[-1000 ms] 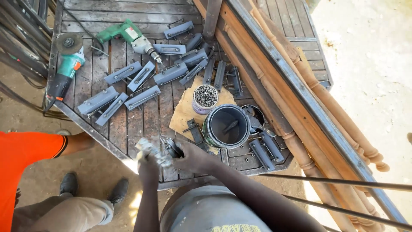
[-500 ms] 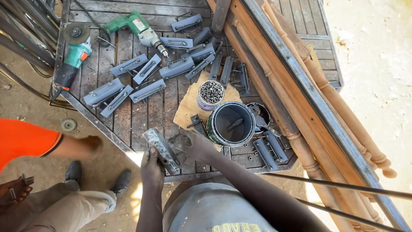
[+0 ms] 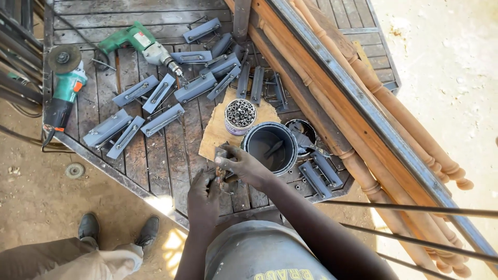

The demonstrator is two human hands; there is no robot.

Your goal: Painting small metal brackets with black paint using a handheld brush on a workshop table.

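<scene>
My hands meet over the front of a dark wooden plank table (image 3: 155,161). My left hand (image 3: 204,196) and my right hand (image 3: 243,165) both grip a small grey metal bracket (image 3: 221,155), which stands on end between them. Just right of it is a dark paint can (image 3: 270,149) with a stick inside. Behind my hands, a small tin full of nuts (image 3: 240,115) stands on a piece of cardboard (image 3: 215,136).
Several grey metal brackets (image 3: 155,98) lie across the table, with a green drill (image 3: 139,42) and an angle grinder (image 3: 63,85) at the left. Turned wooden posts (image 3: 394,109) lean along the right. Thin metal rods (image 3: 415,210) cross lower right. Another person's shoes (image 3: 116,228) stand lower left.
Both hands have carried the bracket up and right, from the table's front edge to beside the paint can, and turned it on end. The other person's orange sleeve has left the view.
</scene>
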